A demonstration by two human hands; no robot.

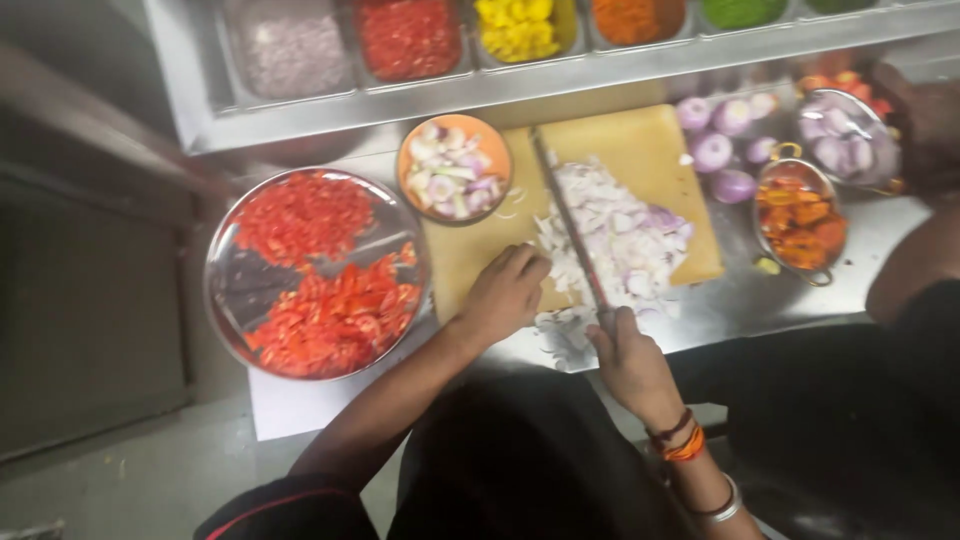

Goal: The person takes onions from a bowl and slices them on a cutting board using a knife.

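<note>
Item: my right hand (628, 362), lower centre of the frame, fingers wrapped tight around the handle of a long narrow-bladed kitchen knife (572, 228). The blade runs up and left across the heap.

Item: my left hand (505, 290), centre frame, fingers curled together and pressed down on the board at the left edge of the heap. They pinch nothing that I can make out.

Item: heap of chopped purple-white onion (622, 232), centre-right, on a pale wooden rectangular chopping board (640, 135). It looks largely cut, though some pieces look coarse; a few bits lie off the board's near edge on the steel worktop (740, 300).

Item: whole peeled purple onions (718, 150), upper right beside the board, uncut, so by my judgement more chopping is left.

Item: small round orange bowl of onion trimmings (455, 165), touching the board's upper left corner.

Item: wide round steel tray of chopped red tomato (315, 270), left of the board, with a bare strip across its middle.

Item: small steel handled pan of orange-red pieces (800, 215), right of the board.

Item: row of steel containers (410, 40) along the top, holding pale, red, yellow, orange and green fillings.

Item: another person's dark arm (925, 130), far right, by a steel bowl of onions (850, 135).
</note>
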